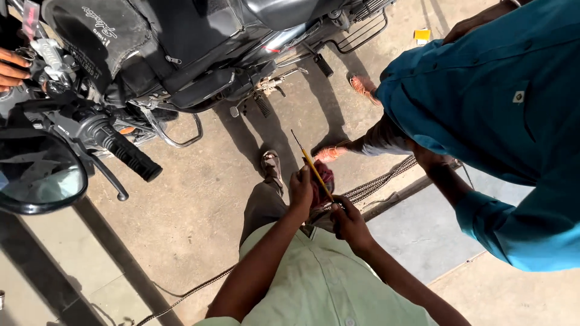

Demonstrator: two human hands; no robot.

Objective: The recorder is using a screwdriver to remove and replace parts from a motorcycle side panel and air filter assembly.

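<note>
Screwdriver (314, 169): centre of the frame, yellow handle with a thin dark shaft pointing up-left toward the motorcycle. Held tilted, over a reddish cloth (324, 181) bunched between the two hands. Judged light, stiff and narrow; the smooth plastic handle may be slippery if oily, so the handle's middle is the place to grip it, not the shaft.

Left hand (300, 192): centre, fingers closed around the cloth and the screwdriver's upper handle.

Right hand (348, 220): just lower right of the left hand, fingers closed at the lower end of the handle and on the cloth's edge. Exactly what it pinches cannot be told.

Cloth: soft, limp, will fold and slide over the tool; holds anywhere.

Shirt (320, 284): pale green, bottom centre, worn by the person holding the tool.

Motorcycle (181, 54): upper left, black, with handlebar grip (130, 156), round mirror (36, 172) at the left edge and a footpeg lower on the frame.

Second person (501, 115): right side, teal shirt, sandalled feet on the concrete floor (181, 223).

Another hand (9, 67): far left edge, touching keys by the handlebar.

Chain (380, 181): lies on the floor, centre right, running toward the lower left.

Small yellow item (422, 35): top right, on the floor, kind unclear.
</note>
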